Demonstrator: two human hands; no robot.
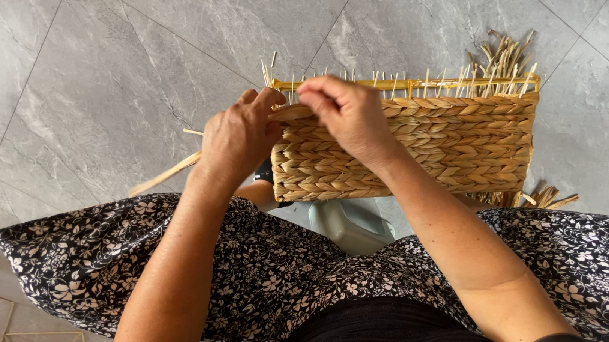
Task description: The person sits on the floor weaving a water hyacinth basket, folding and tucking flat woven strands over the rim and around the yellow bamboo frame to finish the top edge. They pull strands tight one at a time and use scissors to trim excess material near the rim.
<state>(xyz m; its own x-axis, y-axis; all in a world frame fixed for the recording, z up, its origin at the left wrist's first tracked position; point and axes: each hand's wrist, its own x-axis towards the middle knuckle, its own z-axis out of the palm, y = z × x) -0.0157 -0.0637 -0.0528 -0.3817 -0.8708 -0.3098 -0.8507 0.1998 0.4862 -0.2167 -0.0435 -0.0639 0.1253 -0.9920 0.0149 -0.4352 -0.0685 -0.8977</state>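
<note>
While bent, hands (pixel 240 136) gripping basket (pixel 452 140)

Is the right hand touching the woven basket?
Touching. The head view shows the right hand lying against the top rows of the woven basket, its fingers pinching a strand at the rim with no gap visible.

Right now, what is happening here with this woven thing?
A seated person holds a woven straw basket panel over their lap, above a grey tiled floor. Both hands work at its top edge: the left hand pinches a loose straw strand, and the right hand presses on the braid beside it. Thin stakes stick up along the unfinished rim.
</note>
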